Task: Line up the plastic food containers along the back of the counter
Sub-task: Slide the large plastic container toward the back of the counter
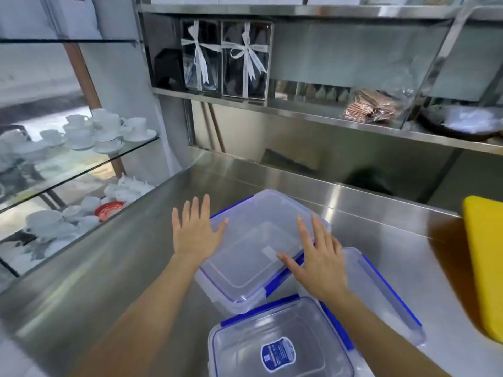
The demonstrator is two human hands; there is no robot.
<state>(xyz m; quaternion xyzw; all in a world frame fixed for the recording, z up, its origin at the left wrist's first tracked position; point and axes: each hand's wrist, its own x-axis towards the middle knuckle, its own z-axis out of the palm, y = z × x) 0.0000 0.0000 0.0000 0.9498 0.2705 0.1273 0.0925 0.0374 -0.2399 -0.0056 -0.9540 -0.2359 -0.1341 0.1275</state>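
Head view: three clear containers with blue clips sit clustered on the steel counter (109,268), short of its far edge. Left hand (194,231) and right hand (319,261) flank the farthest container (253,246), fingers spread open and flat, gripping nothing. Labelled container (280,346) lies nearest; third container (381,295) sits right.

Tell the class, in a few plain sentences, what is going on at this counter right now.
A person stands at a steel counter with both hands open and flat against a clear plastic container with blue clips. The left hand rests at its left edge, the right hand on its lid. Two more containers sit nearer: one with a label in front, another to the right, partly hidden by the right arm. None stands against the back yet. A yellow board lies at the right.
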